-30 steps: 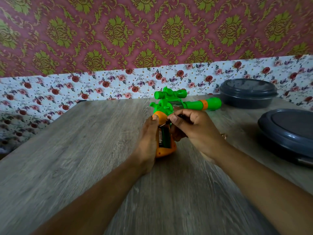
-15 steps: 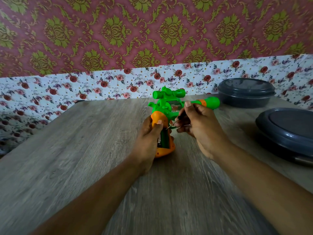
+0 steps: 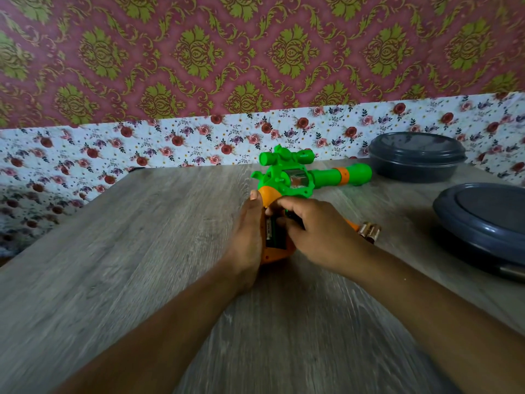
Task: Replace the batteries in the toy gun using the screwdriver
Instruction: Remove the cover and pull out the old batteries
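The green toy gun (image 3: 287,182) lies on the wooden table (image 3: 142,251) with its barrel pointing right and its orange grip (image 3: 270,196) toward me. The grip's battery compartment is uncovered, and a dark battery (image 3: 273,233) sits in it. My left hand (image 3: 248,237) holds the grip from the left, thumb on its top. My right hand (image 3: 315,231) is curled over the compartment, gripping the dark screwdriver (image 3: 295,220), which is mostly hidden under the fingers. Loose brass-coloured batteries (image 3: 370,231) and an orange piece (image 3: 352,224) lie just right of that hand.
Two dark grey lidded containers stand on the right: one at the back (image 3: 416,156), one nearer at the table's right edge (image 3: 483,220). A floral-papered wall (image 3: 199,137) runs along the table's far edge.
My right hand came down from beside the gun's body and back onto the battery compartment with the screwdriver. My left hand stayed on the grip.
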Available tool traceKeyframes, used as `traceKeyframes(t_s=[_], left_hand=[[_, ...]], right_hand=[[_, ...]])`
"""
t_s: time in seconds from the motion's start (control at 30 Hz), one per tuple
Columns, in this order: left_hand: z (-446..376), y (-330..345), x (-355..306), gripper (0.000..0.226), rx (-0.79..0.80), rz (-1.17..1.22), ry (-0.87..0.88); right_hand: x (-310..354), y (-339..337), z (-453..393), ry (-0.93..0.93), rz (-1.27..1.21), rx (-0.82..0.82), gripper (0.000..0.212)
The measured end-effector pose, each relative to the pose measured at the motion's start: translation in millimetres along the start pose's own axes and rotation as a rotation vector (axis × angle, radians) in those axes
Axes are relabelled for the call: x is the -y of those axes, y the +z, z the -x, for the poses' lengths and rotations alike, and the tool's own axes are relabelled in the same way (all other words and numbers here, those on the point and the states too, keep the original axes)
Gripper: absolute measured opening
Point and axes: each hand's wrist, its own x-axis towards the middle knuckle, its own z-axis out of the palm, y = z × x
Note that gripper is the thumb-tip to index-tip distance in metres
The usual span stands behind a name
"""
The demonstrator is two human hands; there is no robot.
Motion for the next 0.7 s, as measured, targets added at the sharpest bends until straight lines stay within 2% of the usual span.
traceKeyframes(t_s=[0.13,0.33,0.47,0.6,0.7], left_hand=[[1,0,-1,0.063,0.009,-0.024,0.017],[-1,-1,3,0.064,0.023,-0.067,0.053],[-2,-1,6,0.064,0.039,-0.096,0.093],[-5,-3,9,0.061,0.011,-0.142,0.088],[-6,-4,8,0.057,-0.008,-0.108,0.021]], right_hand=[[0,0,0,-0.008,0.066,0.03,0.027],[-1,0,-1,0.026,0.054,0.046,0.022],[-2,-6,-3,0.073,-0.066,0.061,0.007],[0,-12,-3,0.107,-0.137,0.055,0.024],[3,-6,-1,0.107,-0.104,0.037,0.025]])
